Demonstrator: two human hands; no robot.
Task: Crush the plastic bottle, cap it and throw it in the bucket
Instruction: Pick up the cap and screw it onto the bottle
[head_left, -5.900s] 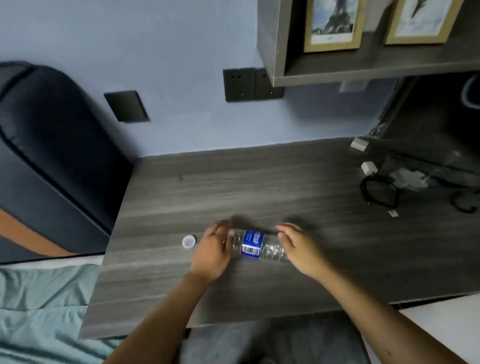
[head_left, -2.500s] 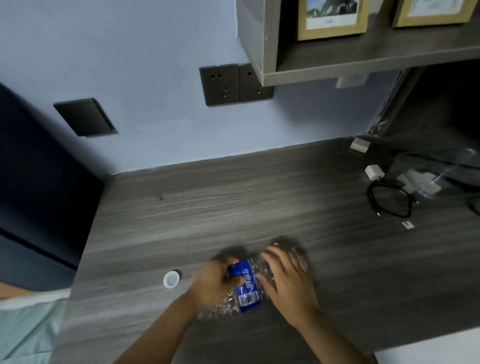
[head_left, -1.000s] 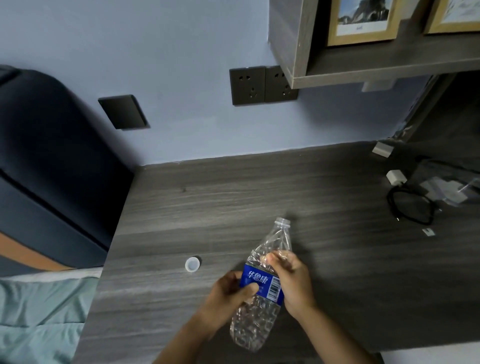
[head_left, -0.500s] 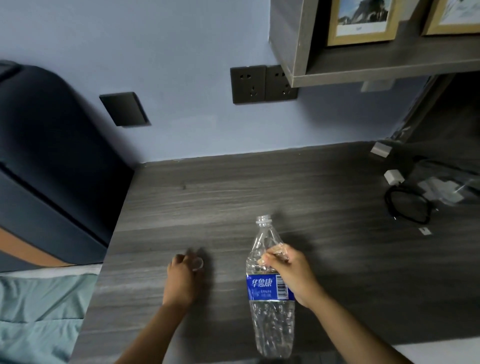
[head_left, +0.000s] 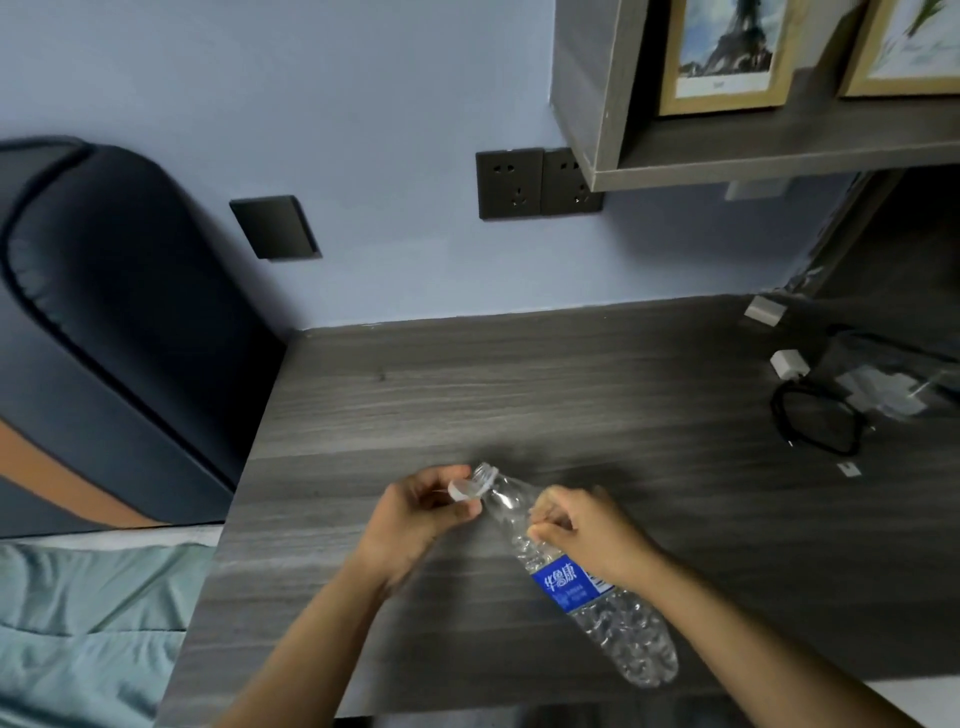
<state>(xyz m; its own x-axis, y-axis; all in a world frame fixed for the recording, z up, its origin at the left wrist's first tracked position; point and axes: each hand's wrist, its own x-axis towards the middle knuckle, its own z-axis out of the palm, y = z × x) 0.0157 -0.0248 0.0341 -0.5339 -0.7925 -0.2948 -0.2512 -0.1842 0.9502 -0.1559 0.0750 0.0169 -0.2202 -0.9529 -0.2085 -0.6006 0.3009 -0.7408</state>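
Note:
A crumpled clear plastic bottle (head_left: 613, 618) with a blue label is held above the dark wooden desk (head_left: 571, 395), tilted with its open neck up and to the left. My right hand (head_left: 587, 530) grips it just above the label. My left hand (head_left: 421, 512) pinches the white cap (head_left: 460, 490) right beside the bottle's neck, touching or nearly touching the opening. No bucket is in view.
A black cable loop (head_left: 813, 423), a white charger (head_left: 789, 364) and a clear plastic bag (head_left: 893, 379) lie at the desk's right end. A dark headboard (head_left: 104, 322) and a teal bed sheet (head_left: 88, 623) are on the left. A shelf (head_left: 779, 156) with framed pictures hangs above.
My left hand has picked the cap off the desk and brought it to the bottle's neck. My right hand has tilted the bottle so its neck points left.

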